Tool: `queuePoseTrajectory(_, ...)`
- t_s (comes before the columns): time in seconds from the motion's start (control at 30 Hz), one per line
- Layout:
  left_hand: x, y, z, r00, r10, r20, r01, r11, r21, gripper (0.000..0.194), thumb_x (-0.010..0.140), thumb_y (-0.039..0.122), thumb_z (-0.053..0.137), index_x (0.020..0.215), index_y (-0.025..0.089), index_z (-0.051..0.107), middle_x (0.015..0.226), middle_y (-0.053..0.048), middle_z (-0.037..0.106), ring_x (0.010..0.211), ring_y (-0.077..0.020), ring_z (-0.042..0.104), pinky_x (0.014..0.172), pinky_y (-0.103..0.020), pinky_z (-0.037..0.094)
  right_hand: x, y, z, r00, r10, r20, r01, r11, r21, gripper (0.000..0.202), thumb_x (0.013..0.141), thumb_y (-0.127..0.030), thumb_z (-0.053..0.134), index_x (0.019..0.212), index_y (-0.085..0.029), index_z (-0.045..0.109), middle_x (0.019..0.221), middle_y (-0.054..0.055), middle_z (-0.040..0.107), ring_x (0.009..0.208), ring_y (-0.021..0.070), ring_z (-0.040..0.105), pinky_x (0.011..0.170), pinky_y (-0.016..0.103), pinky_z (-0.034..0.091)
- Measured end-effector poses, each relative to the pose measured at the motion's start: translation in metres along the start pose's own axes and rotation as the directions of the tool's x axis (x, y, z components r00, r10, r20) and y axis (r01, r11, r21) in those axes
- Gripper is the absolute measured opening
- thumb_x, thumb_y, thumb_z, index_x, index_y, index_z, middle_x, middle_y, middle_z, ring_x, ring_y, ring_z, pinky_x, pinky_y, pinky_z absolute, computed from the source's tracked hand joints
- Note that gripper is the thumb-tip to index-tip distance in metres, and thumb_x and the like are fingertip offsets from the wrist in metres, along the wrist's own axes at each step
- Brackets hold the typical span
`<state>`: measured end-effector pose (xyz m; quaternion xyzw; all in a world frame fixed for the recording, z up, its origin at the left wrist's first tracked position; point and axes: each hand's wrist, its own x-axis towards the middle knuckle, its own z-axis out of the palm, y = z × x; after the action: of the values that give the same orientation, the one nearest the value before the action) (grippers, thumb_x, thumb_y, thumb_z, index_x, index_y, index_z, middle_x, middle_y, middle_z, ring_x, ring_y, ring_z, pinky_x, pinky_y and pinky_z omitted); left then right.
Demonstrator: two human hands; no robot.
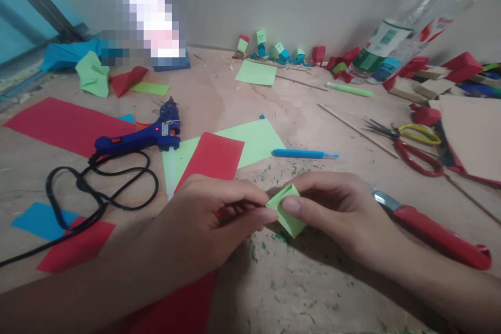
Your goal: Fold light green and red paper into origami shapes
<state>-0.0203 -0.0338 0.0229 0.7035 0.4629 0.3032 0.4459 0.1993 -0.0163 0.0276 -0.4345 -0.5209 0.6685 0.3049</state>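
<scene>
A small folded piece of light green paper [293, 222] is held between both hands above the table. My right hand [340, 209] grips it, thumb across its front face and fingers behind. With thumb and forefinger, my left hand [223, 214] pinches its left corner. Under and behind my left hand lies a strip of red paper [215, 154], on top of a light green sheet [258, 133]. A blue pen [301, 154] rests just beyond the hands. To the right of my right hand is a red-handled knife [438, 235], its blade partly hidden by the hand.
A blue glue gun [136, 136] with a coiled black cord [152, 188] lies at left, among red and blue paper. Scissors [418, 148] and a thin stick [356, 130] lie at right. Small paper figures [261, 42] line the wall near a clear plastic bottle [385, 49].
</scene>
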Motion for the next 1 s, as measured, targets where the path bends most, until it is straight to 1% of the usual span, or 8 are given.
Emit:
queuePoseTrajectory(0.1,0.0027,0.0017,0.0004,0.997,-0.066,0.045,0.072,0.985,-0.154,0.007,0.089,0.026,0.075,0.089,0.022,0.081,0.069,0.003,0.074,0.055,-0.0090,0.063,0.050,-0.014,0.047,0.0003,0.0034,-0.0033,0.997,0.054,0.053,-0.060,0.991,0.119,0.008,0.083,-0.027,0.086,0.085,-0.020,0.082,0.078,0.002,0.075,0.069,0.0132,0.063,0.063,0.023,0.050)
queuePoseTrajectory(0.17,0.0040,0.0032,0.0001,0.993,-0.091,0.073,0.106,0.966,-0.237,0.009,0.091,0.023,0.072,0.092,0.022,0.081,0.076,0.002,0.078,0.062,-0.0096,0.069,0.055,-0.013,0.051,0.0006,0.0056,-0.0056,0.991,0.092,0.097,-0.109,0.975,0.193,0.011,0.087,-0.031,0.084,0.088,-0.020,0.082,0.079,0.002,0.075,0.069,0.0131,0.064,0.063,0.023,0.050)
queuePoseTrajectory(0.27,0.0035,0.0050,-0.0008,0.992,-0.101,0.081,0.122,0.940,-0.320,0.014,0.095,0.020,0.066,0.092,0.022,0.080,0.081,0.002,0.080,0.070,-0.0088,0.073,0.063,-0.011,0.055,0.0013,0.0074,-0.0080,0.988,0.099,0.121,-0.123,0.971,0.206,0.020,0.091,-0.039,0.080,0.089,-0.019,0.081,0.080,0.003,0.074,0.069,0.0126,0.064,0.063,0.023,0.050)
queuePoseTrajectory(0.37,0.0012,0.0060,-0.0016,0.991,-0.108,0.073,0.126,0.938,-0.323,0.015,0.096,0.019,0.065,0.090,0.021,0.079,0.080,0.003,0.080,0.070,-0.0081,0.073,0.064,-0.010,0.055,0.0016,0.0062,-0.0088,0.986,0.084,0.146,-0.109,0.980,0.169,0.024,0.092,-0.042,0.079,0.091,-0.019,0.081,0.085,0.005,0.074,0.072,0.0149,0.064,0.067,0.027,0.054)
queuePoseTrajectory(0.47,0.0008,0.0060,-0.0019,0.990,-0.123,0.067,0.137,0.948,-0.286,0.016,0.096,0.021,0.064,0.087,0.020,0.077,0.077,0.002,0.079,0.068,-0.0088,0.072,0.063,-0.011,0.055,0.0013,0.0029,-0.0085,0.982,0.090,0.164,-0.112,0.984,0.135,0.022,0.090,-0.040,0.080,0.093,-0.018,0.082,0.087,0.006,0.075,0.075,0.0169,0.065,0.071,0.030,0.056)
queuePoseTrajectory(0.73,0.0053,0.0082,-0.0018,0.988,-0.157,-0.011,0.146,0.939,-0.311,0.008,0.088,0.021,0.069,0.089,0.015,0.074,0.073,-0.001,0.076,0.063,-0.0113,0.072,0.057,-0.014,0.057,0.0005,0.0024,-0.0088,0.984,0.060,0.166,-0.062,0.998,0.007,0.021,0.094,-0.039,0.076,0.099,-0.019,0.083,0.085,0.004,0.074,0.075,0.0163,0.063,0.067,0.027,0.051)
queuePoseTrajectory(0.83,0.0051,0.0073,-0.0020,0.980,-0.198,-0.016,0.183,0.931,-0.315,0.010,0.088,0.022,0.072,0.094,0.016,0.077,0.075,0.000,0.078,0.062,-0.0116,0.072,0.056,-0.014,0.057,-0.0002,0.0026,-0.0082,0.987,0.049,0.155,-0.048,0.999,-0.005,0.017,0.095,-0.036,0.076,0.099,-0.022,0.084,0.081,0.002,0.073,0.073,0.0142,0.061,0.065,0.024,0.049)
queuePoseTrajectory(1.0,0.0038,0.0038,-0.0033,0.975,-0.222,0.028,0.217,0.905,-0.367,0.009,0.091,0.020,0.071,0.090,0.021,0.080,0.076,0.003,0.079,0.065,-0.0101,0.073,0.060,-0.013,0.056,-0.0010,-0.0006,-0.0063,0.988,0.018,0.154,-0.010,0.999,-0.050,0.014,0.094,-0.035,0.077,0.095,-0.023,0.085,0.081,0.001,0.073,0.073,0.0137,0.061,0.067,0.023,0.049)
